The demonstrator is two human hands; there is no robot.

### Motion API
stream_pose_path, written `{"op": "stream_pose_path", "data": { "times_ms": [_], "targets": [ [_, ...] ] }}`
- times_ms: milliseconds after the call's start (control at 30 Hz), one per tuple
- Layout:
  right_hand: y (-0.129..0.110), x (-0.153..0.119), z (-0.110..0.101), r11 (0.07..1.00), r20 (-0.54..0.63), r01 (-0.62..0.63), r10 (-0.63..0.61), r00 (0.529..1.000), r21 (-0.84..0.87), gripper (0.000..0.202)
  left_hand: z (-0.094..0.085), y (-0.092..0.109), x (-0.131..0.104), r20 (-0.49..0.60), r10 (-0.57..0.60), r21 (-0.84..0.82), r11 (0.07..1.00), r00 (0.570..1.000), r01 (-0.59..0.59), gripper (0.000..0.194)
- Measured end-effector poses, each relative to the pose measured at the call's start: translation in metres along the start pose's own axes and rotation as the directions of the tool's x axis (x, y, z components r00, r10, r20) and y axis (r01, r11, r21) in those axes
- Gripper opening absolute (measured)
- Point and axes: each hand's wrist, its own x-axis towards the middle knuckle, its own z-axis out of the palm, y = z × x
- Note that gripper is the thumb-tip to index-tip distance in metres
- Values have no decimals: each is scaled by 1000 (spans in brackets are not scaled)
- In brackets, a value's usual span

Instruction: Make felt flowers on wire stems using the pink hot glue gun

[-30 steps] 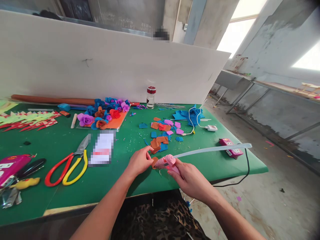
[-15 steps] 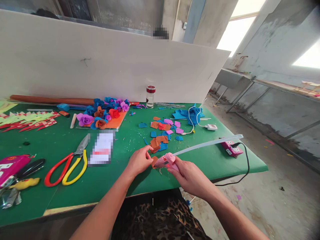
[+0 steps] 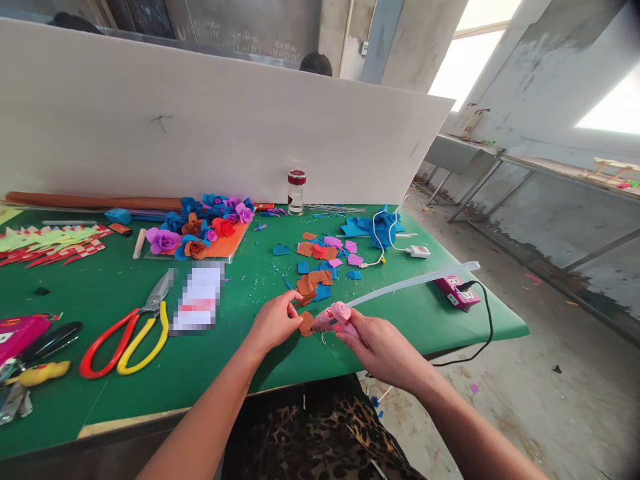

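Observation:
My right hand (image 3: 383,348) is wrapped round a pink glue gun (image 3: 334,316), whose nozzle points left. A long translucent glue stick (image 3: 415,283) juts from the gun's back. My left hand (image 3: 274,324) is closed in a pinch at the edge of a rounded brown paper petal (image 3: 306,324). The nozzle is at the petal's right side; whether it touches cannot be made out. Just beyond the fingers lie brown petals (image 3: 320,277), blue petals (image 3: 323,293) and pink petals (image 3: 351,259) on the green table (image 3: 255,363).
Scissors (image 3: 150,313) with red and yellow handles lie left, beside finished paper flowers (image 3: 193,227). A lidded glass jar (image 3: 296,193) stands by the white board (image 3: 225,127). A white cable (image 3: 377,240) and a pink box (image 3: 456,293) with a black cord are right.
The view has shifted slightly. More of the brown petal shows between my left fingers and the nozzle. Both hands keep their holds nearly in place.

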Motion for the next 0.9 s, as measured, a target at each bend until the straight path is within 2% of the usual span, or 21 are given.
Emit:
{"op": "stream_pose_path", "data": {
  "times_ms": [233, 600, 900],
  "targets": [
    [2, 0, -3, 999, 15, -8, 7, 1000, 43, 22, -1, 1, 0, -3, 6, 12, 1000, 1000, -6, 37],
    [4, 0, -4, 1000, 4, -29, 29, 1000, 3, 24, -2, 2, -1, 2, 4, 12, 1000, 1000, -4, 36],
    [5, -7, -18, 993, -85, 29, -19, 996, 118, 31, -2, 1, 0, 12, -9, 17, 1000, 1000, 8, 39]
  ]
}}
